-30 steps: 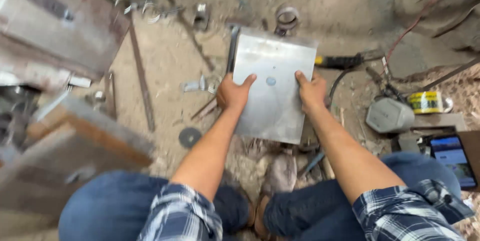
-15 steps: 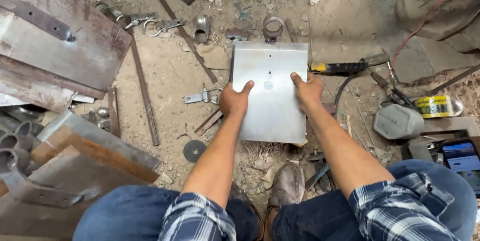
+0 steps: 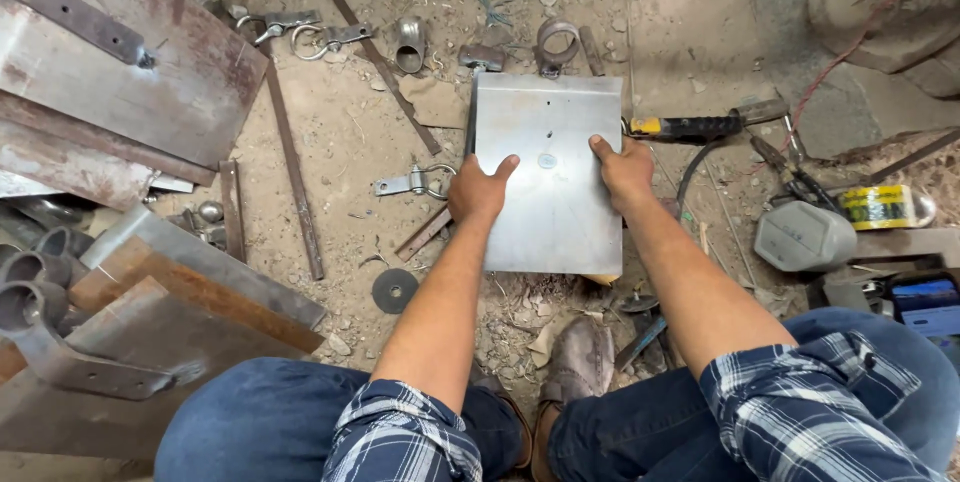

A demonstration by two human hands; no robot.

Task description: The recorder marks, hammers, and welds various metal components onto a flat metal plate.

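Both of my hands hold the steel plate [image 3: 548, 177] lying flat on the dirt floor [image 3: 340, 132], long axis running away from me. Left hand [image 3: 478, 192] grips its left edge, right hand [image 3: 625, 170] its right edge, fingers wrapped under, thumbs pressed on top, equally near.
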